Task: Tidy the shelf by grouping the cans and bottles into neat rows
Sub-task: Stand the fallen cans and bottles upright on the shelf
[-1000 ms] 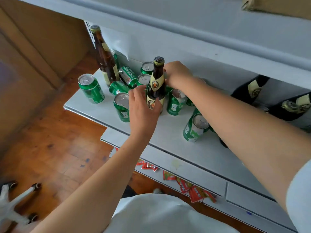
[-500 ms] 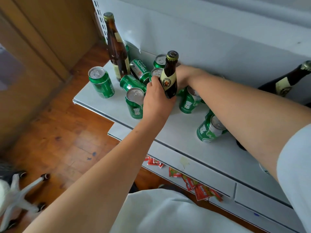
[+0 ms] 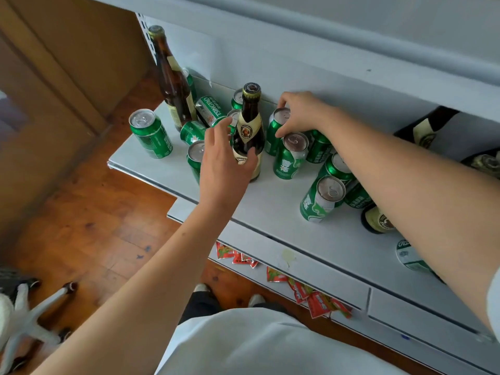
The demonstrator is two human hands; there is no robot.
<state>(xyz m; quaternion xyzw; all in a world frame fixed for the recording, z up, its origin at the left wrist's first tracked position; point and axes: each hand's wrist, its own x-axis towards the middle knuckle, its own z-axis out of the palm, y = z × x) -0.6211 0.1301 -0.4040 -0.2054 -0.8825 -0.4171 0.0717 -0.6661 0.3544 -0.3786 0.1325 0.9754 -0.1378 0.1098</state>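
Both hands are at the clutter of green cans on the white shelf [image 3: 273, 209]. Left hand [image 3: 226, 155] curls loosely round the lower body of a dark bottle [image 3: 249, 131] with a cream label, thumb at the front and fingers at its left side — whether they grip it tight or only touch it I cannot tell. That bottle stands upright, mid-shelf among the cans. Right hand [image 3: 300, 113] pinches the rim of an upright green can [image 3: 276, 131] near the back wall, just right of the bottle. Another upright can [image 3: 290, 155] stands just in front of it. A tall brown bottle [image 3: 171, 79] stands at the shelf's back left corner, with a lone can [image 3: 150, 133] in front of it near the left edge — a can printed with white letters [image 3: 211, 110] lies on its side between the two bottles
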